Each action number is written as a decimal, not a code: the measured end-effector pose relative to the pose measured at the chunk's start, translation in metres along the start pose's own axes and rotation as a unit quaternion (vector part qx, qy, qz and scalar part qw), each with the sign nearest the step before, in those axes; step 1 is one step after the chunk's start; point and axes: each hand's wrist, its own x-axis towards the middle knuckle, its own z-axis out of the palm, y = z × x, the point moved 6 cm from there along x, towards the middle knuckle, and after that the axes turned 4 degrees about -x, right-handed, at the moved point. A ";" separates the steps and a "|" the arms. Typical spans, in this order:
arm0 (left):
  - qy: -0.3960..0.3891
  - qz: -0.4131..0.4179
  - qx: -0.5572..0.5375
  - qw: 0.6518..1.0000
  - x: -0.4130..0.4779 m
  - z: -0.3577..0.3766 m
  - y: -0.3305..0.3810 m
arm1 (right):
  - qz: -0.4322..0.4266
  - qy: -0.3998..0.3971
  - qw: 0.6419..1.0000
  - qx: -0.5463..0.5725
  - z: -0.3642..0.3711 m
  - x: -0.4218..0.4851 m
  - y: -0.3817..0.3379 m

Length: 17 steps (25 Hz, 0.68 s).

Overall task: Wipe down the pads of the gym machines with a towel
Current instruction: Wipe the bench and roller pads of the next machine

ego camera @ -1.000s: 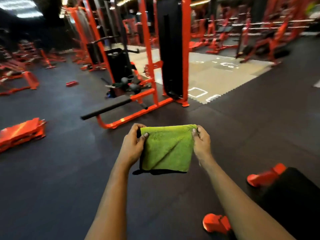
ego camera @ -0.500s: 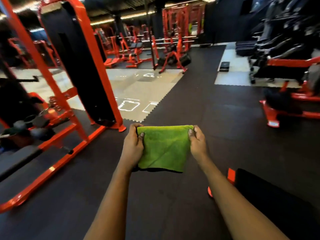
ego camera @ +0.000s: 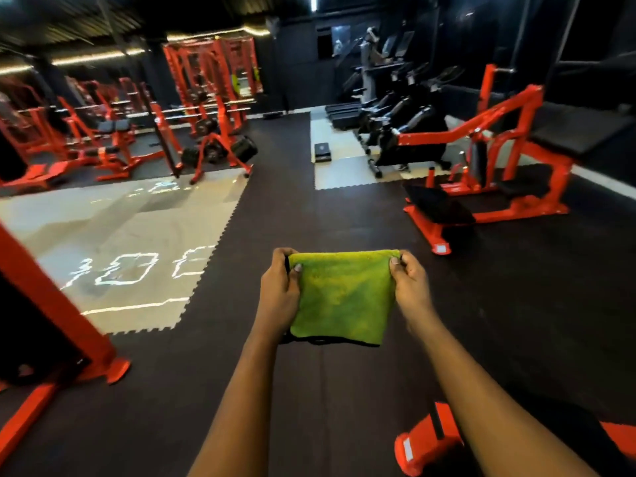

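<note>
Now faces further right, toward red machine and black pad. Holds folded green towel above floor, left hand and right hand pinching its top corners. Could drop towel if either pinch slackens.

Towel between left hand and right hand.

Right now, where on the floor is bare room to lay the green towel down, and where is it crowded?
Bare: the dark floor ahead, between the pale mat at left and the red machine at right; the pale mat too. Crowded: the red racks far left, the bikes far right, the red foot at bottom right.
</note>
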 end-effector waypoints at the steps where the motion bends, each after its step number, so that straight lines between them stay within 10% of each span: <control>1: -0.021 0.011 -0.011 1.000 0.037 0.013 -0.009 | 0.001 0.027 1.000 -0.009 0.002 0.028 0.008; 17: -0.223 0.127 -0.124 0.959 0.456 0.384 -0.058 | 0.067 0.262 0.958 -0.100 -0.122 0.414 0.158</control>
